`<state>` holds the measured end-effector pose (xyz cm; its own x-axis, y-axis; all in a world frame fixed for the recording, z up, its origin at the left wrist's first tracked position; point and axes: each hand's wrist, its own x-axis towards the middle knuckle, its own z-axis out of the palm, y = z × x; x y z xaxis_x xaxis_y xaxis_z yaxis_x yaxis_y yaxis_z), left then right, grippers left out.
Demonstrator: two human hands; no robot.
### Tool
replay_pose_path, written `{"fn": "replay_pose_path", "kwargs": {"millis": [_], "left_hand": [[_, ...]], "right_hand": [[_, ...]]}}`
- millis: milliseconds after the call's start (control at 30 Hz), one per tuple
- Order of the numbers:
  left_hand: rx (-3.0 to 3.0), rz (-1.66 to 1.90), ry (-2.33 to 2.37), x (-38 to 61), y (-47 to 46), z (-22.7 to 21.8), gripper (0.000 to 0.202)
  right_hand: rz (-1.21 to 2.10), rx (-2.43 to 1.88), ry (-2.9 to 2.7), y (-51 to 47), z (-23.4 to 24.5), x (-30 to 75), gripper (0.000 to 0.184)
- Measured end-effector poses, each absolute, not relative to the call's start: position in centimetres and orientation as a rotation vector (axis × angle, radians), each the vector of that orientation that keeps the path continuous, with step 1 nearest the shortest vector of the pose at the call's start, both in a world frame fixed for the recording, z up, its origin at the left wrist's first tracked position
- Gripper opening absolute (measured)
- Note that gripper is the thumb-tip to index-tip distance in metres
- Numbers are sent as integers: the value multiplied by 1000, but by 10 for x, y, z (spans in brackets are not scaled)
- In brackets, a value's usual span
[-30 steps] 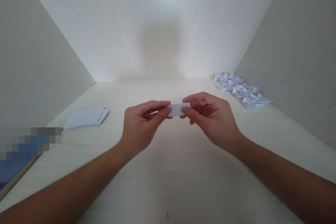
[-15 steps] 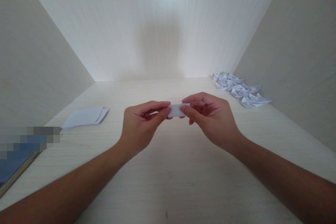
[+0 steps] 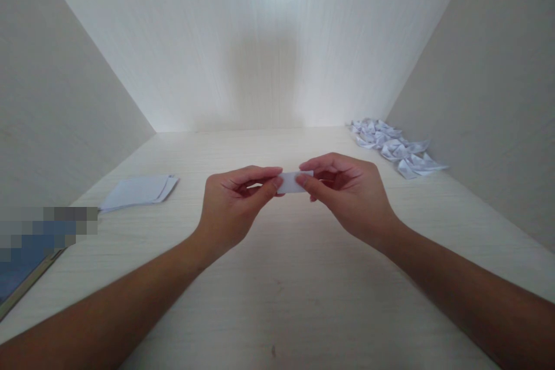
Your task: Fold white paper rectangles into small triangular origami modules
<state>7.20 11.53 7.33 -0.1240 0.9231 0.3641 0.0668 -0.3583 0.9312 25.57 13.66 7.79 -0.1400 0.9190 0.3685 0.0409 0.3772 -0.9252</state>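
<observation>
A small folded piece of white paper (image 3: 288, 183) is held up between my two hands, above the middle of the table. My left hand (image 3: 238, 202) pinches its left end between thumb and fingers. At the other end, my right hand (image 3: 347, 191) has its thumb pressed on the paper's face, with the fingers bent behind it. The back of the paper and some fingertips are hidden.
Several folded white paper pieces (image 3: 392, 147) lie heaped by the right wall. A stack of flat white paper sheets (image 3: 139, 192) rests on the table (image 3: 217, 312) at left. Near the left edge, a flat object (image 3: 26, 260) is partly pixelated. Walls stand behind and on both sides.
The right-hand fingers behind the paper have shifted slightly, and fingertips seen below its lower edge are now hidden. Both hands keep their grip on the paper.
</observation>
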Motion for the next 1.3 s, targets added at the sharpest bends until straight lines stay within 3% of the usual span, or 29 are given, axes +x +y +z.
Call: {"fn": "replay_pose_path", "kwargs": {"millis": [767,1100,1300], "left_hand": [[1383,1510,1138,72,115,74,10],[1337,1498,1122,71,116,68,12],[1365,1467,1119,71,116,68,9]], "right_hand": [[992,-877,-1543,140,73,257,17],[732,-887,-1775,139,76,261,9],[826,-884,-1802,141,76,262,10]]}}
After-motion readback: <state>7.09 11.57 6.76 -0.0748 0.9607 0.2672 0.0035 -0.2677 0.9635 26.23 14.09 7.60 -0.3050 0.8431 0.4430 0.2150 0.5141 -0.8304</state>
